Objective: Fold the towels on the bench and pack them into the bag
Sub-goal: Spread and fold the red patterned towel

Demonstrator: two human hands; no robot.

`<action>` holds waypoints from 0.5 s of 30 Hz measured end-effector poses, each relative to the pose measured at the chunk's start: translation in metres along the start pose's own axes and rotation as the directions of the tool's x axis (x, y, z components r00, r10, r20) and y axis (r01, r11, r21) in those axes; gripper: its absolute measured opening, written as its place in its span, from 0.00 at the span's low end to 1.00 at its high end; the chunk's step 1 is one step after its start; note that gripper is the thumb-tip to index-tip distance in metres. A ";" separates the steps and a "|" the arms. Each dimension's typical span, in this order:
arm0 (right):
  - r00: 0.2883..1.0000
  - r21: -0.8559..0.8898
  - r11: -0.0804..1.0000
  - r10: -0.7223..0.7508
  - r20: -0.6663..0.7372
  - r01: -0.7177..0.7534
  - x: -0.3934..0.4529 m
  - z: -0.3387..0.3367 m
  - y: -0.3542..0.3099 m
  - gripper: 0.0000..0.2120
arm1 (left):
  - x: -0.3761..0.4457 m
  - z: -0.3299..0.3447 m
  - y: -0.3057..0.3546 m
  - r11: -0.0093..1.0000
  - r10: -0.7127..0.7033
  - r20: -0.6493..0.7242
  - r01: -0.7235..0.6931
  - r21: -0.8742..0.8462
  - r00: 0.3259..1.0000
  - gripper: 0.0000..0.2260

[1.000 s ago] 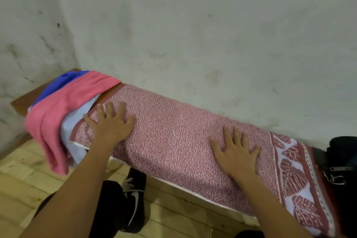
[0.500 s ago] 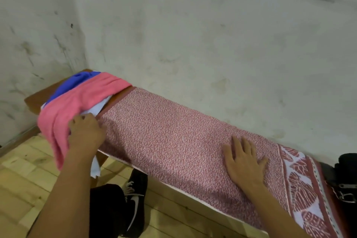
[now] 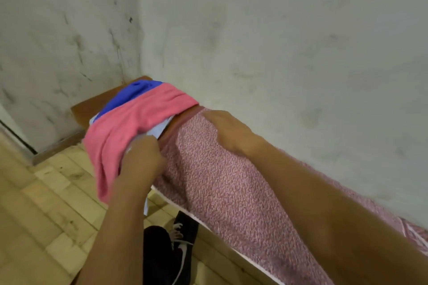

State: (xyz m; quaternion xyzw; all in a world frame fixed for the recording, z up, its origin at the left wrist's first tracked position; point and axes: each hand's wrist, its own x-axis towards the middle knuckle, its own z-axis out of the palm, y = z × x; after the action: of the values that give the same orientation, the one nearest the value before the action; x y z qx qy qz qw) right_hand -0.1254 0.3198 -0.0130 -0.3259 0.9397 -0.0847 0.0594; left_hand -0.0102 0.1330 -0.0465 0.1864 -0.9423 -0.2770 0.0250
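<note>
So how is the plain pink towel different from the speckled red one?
The plain pink towel is one solid colour; the speckled red towel has a fine red-and-white pattern. The pink one lies bunched and hangs off the bench's front; the speckled one lies spread flat along it. Both are on the bench.

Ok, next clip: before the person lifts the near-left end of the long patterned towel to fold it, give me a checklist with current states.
1. Left hand has hold of the long red-and-white patterned towel at its near corner: cannot tell; the fingers are curled at the edge, but what they pinch is hidden.
2. Right hand at the far corner: ok, it lies on that end.
3. Towel spread flat along the brown wooden bench: ok.
4. Pink towel and blue cloth clear of the fold: not ok, the pink one hangs right by the left hand.
5. Bag ready: cannot tell, none in view.
</note>
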 end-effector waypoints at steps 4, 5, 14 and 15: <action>0.983 -0.199 0.962 -0.179 0.051 0.185 0.046 0.002 -0.008 0.31 | 0.004 -0.008 0.009 0.994 0.098 0.129 -0.092 -0.051 0.987 0.18; 0.980 -0.275 0.941 -0.184 0.076 0.197 0.055 0.002 -0.009 0.28 | 0.004 -0.010 0.010 0.992 0.120 0.147 -0.113 -0.060 0.982 0.18; 0.992 -0.547 0.827 0.116 -0.055 -0.127 0.073 -0.025 0.014 0.09 | 0.004 -0.023 0.004 0.998 0.048 0.227 -0.035 -0.060 0.973 0.09; 0.982 -0.435 0.881 0.173 -0.076 -0.189 0.071 -0.027 0.020 0.09 | 0.002 -0.025 0.006 0.997 0.042 0.234 -0.025 -0.075 0.971 0.08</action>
State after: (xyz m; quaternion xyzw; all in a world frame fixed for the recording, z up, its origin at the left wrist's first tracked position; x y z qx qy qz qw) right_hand -0.1973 0.2941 0.0050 -0.2403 0.9617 0.1299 -0.0246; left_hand -0.0106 0.1235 -0.0223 0.1354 -0.9312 -0.3300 -0.0755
